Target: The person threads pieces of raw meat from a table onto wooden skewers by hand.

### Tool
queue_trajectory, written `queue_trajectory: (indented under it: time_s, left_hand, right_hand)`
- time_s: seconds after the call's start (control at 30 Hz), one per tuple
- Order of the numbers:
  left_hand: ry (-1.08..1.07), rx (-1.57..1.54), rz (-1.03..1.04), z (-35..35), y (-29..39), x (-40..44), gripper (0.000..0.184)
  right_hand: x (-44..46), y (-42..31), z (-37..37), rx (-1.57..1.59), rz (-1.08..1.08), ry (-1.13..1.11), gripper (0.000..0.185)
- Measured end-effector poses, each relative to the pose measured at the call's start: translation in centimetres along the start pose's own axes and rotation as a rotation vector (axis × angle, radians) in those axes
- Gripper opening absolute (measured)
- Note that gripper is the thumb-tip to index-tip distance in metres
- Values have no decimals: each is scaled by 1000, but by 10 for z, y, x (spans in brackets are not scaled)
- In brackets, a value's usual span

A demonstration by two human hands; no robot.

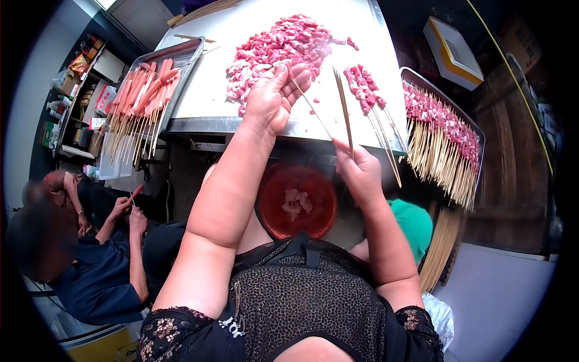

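Over the edge of a heap of raw cut meat, my left hand is palm up with curled fingers. Its thumb and fingertips meet by the upper end of a thin bamboo skewer; whether a piece of meat is between them I cannot make out. My right hand is closed on the lower end of that skewer and on a darker bunch of skewers pointing up. To its right, a few loaded meat skewers lie on the white table, handles over the front edge.
A metal tray of skewered sausages stands left. Another tray at right holds many meat skewers. Below the table edge sits a red basin with pale pieces inside. A co-worker at left holds a sausage and a stick. Bare skewers stand at lower right.
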State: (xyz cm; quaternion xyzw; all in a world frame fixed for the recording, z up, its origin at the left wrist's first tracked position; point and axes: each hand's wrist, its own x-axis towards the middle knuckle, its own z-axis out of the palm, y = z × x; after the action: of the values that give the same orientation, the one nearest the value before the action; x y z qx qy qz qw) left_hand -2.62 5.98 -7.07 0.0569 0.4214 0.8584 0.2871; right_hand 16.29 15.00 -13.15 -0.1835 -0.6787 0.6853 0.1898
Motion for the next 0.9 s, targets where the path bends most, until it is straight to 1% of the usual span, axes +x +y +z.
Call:
queue_trajectory:
  time_s: [0.17, 0.27, 0.33, 0.4, 0.53, 0.7, 0.9]
  left_hand:
    - [-29, 87, 16, 3, -1, -3, 23]
    - [-41, 94, 7, 8, -1, -7, 21]
    - [-42, 82, -6, 8, -1, -8, 20]
    - [-62, -2, -39, 7, -3, -8, 19]
    - [-56, -58, -60, 6, -4, -9, 19]
    - [-56, -53, -37, 6, -8, -12, 20]
    - [-83, -58, -70, 7, -4, -15, 19]
  right_hand:
    - [0, -4, -2, -23, 55, 25, 23]
    - [0, 1, -3, -33, 25, 25, 23]
    - [1, 6, -3, -35, -34, 28, 24]
    - [2, 6, -2, -52, -70, 47, 24]
    - [2, 7, -1, -115, -159, 82, 24]
    - [1, 4, 0, -146, -160, 88, 23]
    - [2, 1, -3, -160, -183, 81, 22]
